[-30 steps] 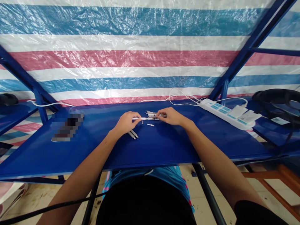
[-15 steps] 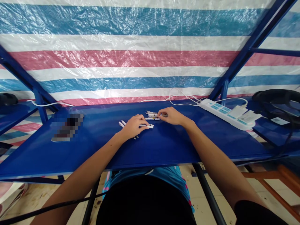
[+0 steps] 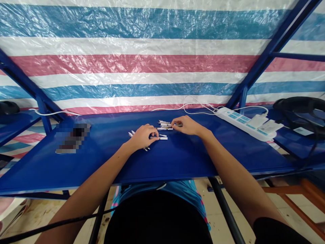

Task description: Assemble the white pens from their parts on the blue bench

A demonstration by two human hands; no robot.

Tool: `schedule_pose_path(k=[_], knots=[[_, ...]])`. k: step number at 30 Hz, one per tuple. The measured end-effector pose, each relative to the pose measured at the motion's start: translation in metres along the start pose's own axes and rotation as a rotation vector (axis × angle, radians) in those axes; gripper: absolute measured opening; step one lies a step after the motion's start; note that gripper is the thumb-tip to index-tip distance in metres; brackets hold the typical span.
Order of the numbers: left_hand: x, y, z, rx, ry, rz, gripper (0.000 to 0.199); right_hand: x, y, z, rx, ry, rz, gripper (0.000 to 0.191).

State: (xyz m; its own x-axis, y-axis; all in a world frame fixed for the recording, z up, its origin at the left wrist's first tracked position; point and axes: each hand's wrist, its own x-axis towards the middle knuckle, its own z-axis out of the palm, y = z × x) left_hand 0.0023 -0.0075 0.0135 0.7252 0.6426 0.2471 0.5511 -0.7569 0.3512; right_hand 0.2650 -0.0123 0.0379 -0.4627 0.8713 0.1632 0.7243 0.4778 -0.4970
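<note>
My left hand (image 3: 142, 137) is curled low over several white pens on the blue table. Its thumb and forefinger pinch one white pen (image 3: 164, 138), whose end sticks out to the right. Other pen ends (image 3: 131, 134) show beyond the back of this hand, and dark tips (image 3: 146, 148) show beneath it. My right hand (image 3: 187, 124) is closed in a pinch at the right ends of a small row of pens (image 3: 164, 125). A greyish pen end (image 3: 179, 124) shows at its fingers; the palm side is hidden.
On the blue table (image 3: 101, 166), a blurred-out flat object (image 3: 73, 139) lies to the left. A white power strip (image 3: 246, 123) with plugged-in adapters and white cables (image 3: 198, 112) is at the right. Blue metal posts (image 3: 243, 100) and a striped plastic sheet (image 3: 152, 64) stand behind.
My left thumb and forefinger have bent and shifted slightly, and the two white pen ends beside them now lie farther apart. My right hand has barely moved.
</note>
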Motion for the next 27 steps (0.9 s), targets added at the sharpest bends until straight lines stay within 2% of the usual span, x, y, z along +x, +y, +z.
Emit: schedule_pose_path(k=[7, 14, 20, 27], knots=[[0.004, 0.002, 0.005, 0.001, 0.003, -0.007, 0.013, -0.001, 0.001, 0.002, 0.006, -0.024, -0.013, 0.027], [0.0, -0.007, -0.002, -0.016, 0.119, -0.062, 0.029, 0.001, 0.002, 0.003, 0.015, -0.027, -0.012, 0.025], [-0.001, -0.009, -0.001, -0.041, 0.09, -0.079, 0.047, 0.001, 0.001, 0.003, 0.015, -0.03, -0.009, 0.026], [-0.002, -0.004, -0.002, -0.095, 0.058, -0.054, 0.047, 0.0, -0.002, 0.001, 0.014, -0.042, 0.004, 0.027]])
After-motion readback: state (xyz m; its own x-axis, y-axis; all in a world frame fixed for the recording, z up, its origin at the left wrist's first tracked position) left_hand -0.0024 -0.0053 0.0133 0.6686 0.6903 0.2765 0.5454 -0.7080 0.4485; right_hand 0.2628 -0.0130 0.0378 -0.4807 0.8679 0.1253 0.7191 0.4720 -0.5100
